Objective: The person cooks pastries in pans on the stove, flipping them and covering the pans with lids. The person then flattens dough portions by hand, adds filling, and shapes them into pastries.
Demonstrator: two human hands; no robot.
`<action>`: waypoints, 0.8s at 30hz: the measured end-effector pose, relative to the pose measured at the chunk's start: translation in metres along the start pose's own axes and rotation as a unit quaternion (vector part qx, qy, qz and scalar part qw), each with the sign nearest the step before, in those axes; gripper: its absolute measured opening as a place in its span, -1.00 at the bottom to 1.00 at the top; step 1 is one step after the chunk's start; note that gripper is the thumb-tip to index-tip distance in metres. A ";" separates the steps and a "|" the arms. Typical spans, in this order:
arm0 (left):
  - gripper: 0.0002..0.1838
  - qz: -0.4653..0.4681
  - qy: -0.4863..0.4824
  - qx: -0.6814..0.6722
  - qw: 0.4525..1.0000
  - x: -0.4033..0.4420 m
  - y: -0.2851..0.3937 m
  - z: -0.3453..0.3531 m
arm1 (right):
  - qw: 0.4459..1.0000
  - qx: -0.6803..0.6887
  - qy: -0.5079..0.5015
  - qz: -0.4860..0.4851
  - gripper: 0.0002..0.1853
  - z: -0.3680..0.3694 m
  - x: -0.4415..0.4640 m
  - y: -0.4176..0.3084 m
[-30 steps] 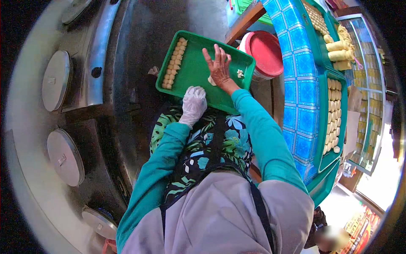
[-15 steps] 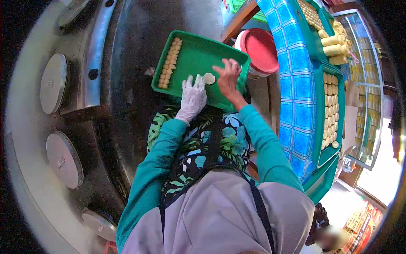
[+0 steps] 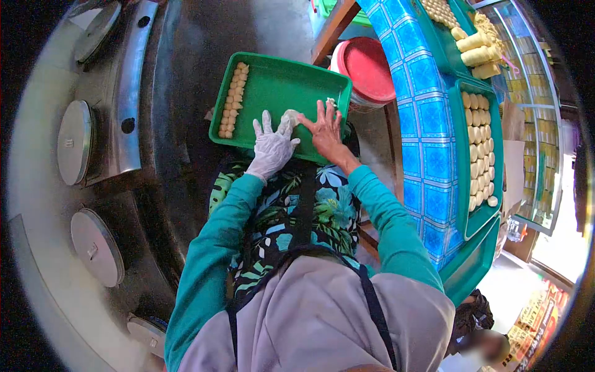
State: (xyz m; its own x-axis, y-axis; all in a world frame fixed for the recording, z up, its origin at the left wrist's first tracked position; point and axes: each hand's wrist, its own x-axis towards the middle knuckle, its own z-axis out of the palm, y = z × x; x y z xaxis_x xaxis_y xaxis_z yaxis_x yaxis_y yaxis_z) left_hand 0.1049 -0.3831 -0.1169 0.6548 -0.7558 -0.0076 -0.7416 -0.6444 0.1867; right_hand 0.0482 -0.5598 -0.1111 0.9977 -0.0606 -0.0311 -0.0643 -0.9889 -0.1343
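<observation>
A green tray (image 3: 273,84) rests across my lap, with rows of small pale dough pieces (image 3: 233,102) along its left side. In the tray's lower middle lies a flat white dough disc (image 3: 291,115). My left hand (image 3: 273,149), in a clear plastic glove, is open with spread fingers; its fingertips meet the disc's left edge. Bare and also open, my right hand (image 3: 326,133) reaches the disc's right edge with its thumb side. Beyond its other fingertips sits a small pale lump (image 3: 332,101), too small to make out.
A red-lidded bucket (image 3: 369,71) stands behind the tray's right corner. To the right, a table with a blue checked cloth (image 3: 427,136) bears a green tray of round dough pieces (image 3: 476,149) and yellow rolls (image 3: 476,48). Round metal lids (image 3: 75,142) line the left side.
My right hand has come down and left, its fingers now spread beside the disc. My left hand's fingers have fanned out by the disc. The whole view has shifted slightly.
</observation>
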 end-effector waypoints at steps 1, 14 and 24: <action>-0.30 0.008 0.022 0.000 1.000 -0.001 -0.002 0.002 | 1.000 0.002 -0.004 0.001 -0.38 -0.003 -0.002 -0.004; -0.52 -0.015 0.153 -0.134 0.979 -0.013 -0.018 0.016 | 0.997 -0.055 0.000 -0.045 -0.42 0.016 0.030 -0.014; -0.62 -0.011 0.178 -0.115 0.977 -0.019 -0.015 0.021 | 0.998 -0.056 0.028 -0.025 -0.46 0.007 0.020 -0.030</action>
State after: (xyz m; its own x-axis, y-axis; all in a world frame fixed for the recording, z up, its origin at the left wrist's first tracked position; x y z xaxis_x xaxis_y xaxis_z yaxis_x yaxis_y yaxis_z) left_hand 0.1010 -0.3613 -0.1401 0.7098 -0.6272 0.3208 -0.7013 -0.5862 0.4057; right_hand 0.0701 -0.5301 -0.1147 0.9995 -0.0145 0.0282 -0.0138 -0.9997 -0.0221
